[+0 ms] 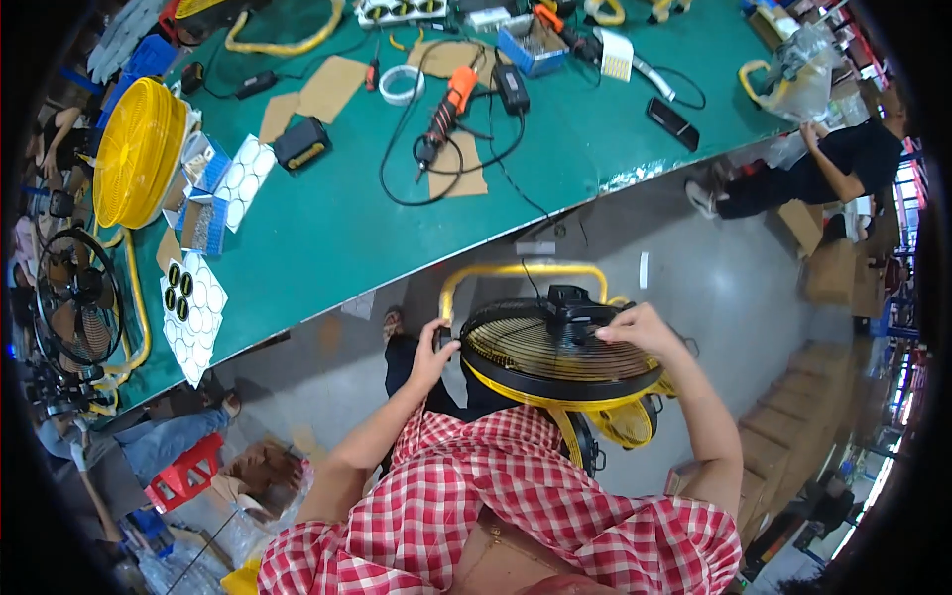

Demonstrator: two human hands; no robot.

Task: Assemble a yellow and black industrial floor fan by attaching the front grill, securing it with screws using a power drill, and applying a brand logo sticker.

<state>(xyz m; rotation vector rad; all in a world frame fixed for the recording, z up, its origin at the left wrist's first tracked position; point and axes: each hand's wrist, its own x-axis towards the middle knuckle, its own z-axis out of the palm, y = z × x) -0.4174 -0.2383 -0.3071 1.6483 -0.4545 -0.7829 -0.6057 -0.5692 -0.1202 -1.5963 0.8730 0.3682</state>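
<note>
In front of me is a round floor fan with black wire grille (540, 347), black rim and yellow lower parts, its grille facing up. A yellow tube stand (526, 269) arches along its far side. My left hand (433, 353) is at the fan's left edge, thumb and fingers closed around the stand's end by a dark fitting. Over the right of the grille, beside the black motor housing (572, 305), my right hand (638, 332) has its fingers pinched together. Whatever is between those fingertips is too small to tell.
The green workbench (347, 238) runs across beyond the fan. On it lie an orange-and-black electric screwdriver (448, 114) with looped cord, a tape roll (402, 85), a battery pack (302, 144) and yellow fan grilles (144, 154). Co-workers are at both sides; a red stool (188, 474) stands left.
</note>
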